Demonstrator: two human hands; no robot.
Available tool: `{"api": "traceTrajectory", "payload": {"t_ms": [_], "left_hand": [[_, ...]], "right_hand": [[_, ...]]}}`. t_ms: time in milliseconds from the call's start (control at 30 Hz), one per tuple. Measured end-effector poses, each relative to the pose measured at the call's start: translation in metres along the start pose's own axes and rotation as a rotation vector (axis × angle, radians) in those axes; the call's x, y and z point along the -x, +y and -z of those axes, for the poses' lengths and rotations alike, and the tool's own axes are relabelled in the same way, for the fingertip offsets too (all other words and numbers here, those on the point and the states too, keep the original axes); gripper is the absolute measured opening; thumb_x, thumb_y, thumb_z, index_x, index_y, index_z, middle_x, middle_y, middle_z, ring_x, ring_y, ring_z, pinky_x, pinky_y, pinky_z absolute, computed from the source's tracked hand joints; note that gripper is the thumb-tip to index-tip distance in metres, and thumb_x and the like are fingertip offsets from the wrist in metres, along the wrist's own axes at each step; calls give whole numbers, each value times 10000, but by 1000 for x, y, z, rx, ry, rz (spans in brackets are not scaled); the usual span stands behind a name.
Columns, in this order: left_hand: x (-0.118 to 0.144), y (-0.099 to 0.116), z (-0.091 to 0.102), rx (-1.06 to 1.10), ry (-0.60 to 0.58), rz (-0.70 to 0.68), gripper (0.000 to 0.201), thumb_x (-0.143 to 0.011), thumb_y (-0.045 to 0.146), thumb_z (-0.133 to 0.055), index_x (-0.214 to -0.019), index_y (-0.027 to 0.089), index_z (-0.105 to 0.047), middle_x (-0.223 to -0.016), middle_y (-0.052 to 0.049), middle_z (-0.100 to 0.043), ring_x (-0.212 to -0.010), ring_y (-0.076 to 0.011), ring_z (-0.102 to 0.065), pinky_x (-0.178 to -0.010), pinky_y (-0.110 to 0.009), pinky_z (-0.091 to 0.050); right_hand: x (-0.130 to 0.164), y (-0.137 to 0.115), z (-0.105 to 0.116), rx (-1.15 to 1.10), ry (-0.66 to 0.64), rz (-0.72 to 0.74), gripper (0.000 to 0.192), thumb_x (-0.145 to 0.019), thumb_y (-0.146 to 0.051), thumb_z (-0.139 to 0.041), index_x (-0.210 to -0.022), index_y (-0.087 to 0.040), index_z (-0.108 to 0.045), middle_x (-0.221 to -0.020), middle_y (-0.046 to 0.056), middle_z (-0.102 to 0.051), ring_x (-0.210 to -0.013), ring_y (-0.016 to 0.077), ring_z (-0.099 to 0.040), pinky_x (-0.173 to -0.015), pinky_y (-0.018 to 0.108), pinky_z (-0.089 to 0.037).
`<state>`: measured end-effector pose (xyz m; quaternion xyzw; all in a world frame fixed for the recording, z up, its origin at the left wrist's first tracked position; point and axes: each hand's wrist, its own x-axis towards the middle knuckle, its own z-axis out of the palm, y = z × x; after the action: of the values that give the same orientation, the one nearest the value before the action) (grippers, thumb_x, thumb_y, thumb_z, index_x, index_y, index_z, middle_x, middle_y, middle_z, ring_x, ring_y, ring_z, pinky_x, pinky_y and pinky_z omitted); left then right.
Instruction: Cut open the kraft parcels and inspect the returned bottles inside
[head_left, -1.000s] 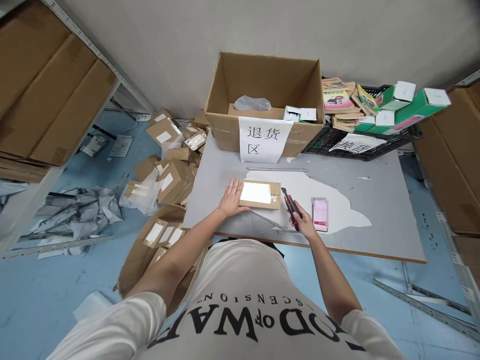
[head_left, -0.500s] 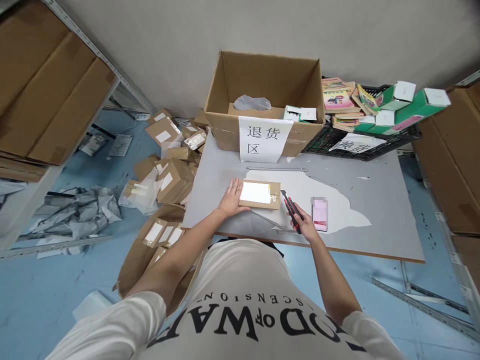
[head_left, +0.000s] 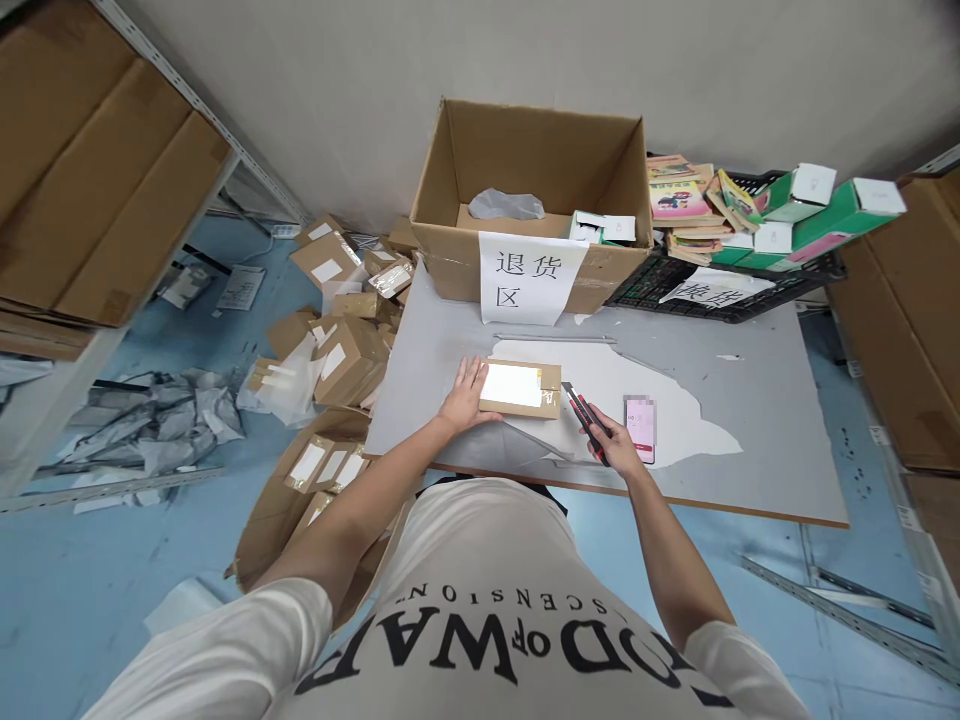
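A small cardboard box (head_left: 511,388) with a big white label lies on the table, clear tape across its right end. My left hand (head_left: 466,394) grips its left end, thumb along the near side and fingers toward the far edge. In my right hand (head_left: 613,440) is a red and black utility knife (head_left: 586,420), fingers closed round the handle. Its tip points up and left, close beside the box's taped right end; whether it touches I cannot tell. A phone (head_left: 640,430) with a lit pinkish screen lies just right of that hand.
Behind stands a large open carton (head_left: 450,262) with a paper sign (head_left: 531,280). Right of it, a black crate (head_left: 675,305) holds booklets and green-white boxes. Several parcels (head_left: 346,350) are piled on the floor left of the grey table (head_left: 780,440); another open carton (head_left: 259,535) holds more.
The knife and my right hand have shifted very slightly right and toward me. The phone's screen shows different content. The box and my left hand stay in place.
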<state>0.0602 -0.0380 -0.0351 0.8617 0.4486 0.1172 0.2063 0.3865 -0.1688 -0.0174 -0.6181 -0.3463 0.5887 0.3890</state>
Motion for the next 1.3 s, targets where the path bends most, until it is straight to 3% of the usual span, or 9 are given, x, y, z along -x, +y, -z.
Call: {"api": "traceTrajectory", "payload": {"t_ms": [233,467,800,1100,1300], "left_hand": [[-1,4,-2,-36,-11,23,1180,-627,793,-556,-1464,52,-177,-1518,-267,-159,-1415,-419,33,-1110,-579,-169],[-2,8,0,-84,-28,44,1204,-615,786,-579,-1443,-5,-207,-1510,-276,-177,-1413,-422,17,-1139,-530,-139],[-1,5,-5,-27,0,53,1169,-632,755,-599,-1460,43,-182,-1525,-260,-144,-1419,-402,41,-1124,-564,-162],[0,6,-4,-29,2,44,1166,-635,761,-587,-1461,49,-174,-1525,-256,-153,-1422,-400,6,-1127,-563,-154],[2,4,-5,7,1,41,1191,-622,746,-617,-1461,37,-156,-1521,-263,-157,-1423,-396,2,-1133,-548,-165]], "right_hand": [[0,-11,11,68,-53,-41,787,-749,-530,-661,-1423,-223,-397,-708,0,-625,-411,78,-475,-361,214,-353],[5,-7,12,56,-95,-56,754,-777,-511,-644,-1431,-247,-377,-746,-2,-615,-414,72,-470,-362,215,-355],[33,11,5,23,-109,-127,776,-779,-518,-639,-1447,-248,-349,-770,21,-642,-429,85,-472,-359,221,-369],[47,4,8,113,-149,-123,738,-783,-531,-628,-1424,-245,-400,-767,27,-646,-419,85,-471,-355,229,-385],[56,10,-1,97,-135,-94,765,-784,-555,-611,-1435,-231,-376,-776,29,-645,-405,81,-463,-349,230,-367]]}}
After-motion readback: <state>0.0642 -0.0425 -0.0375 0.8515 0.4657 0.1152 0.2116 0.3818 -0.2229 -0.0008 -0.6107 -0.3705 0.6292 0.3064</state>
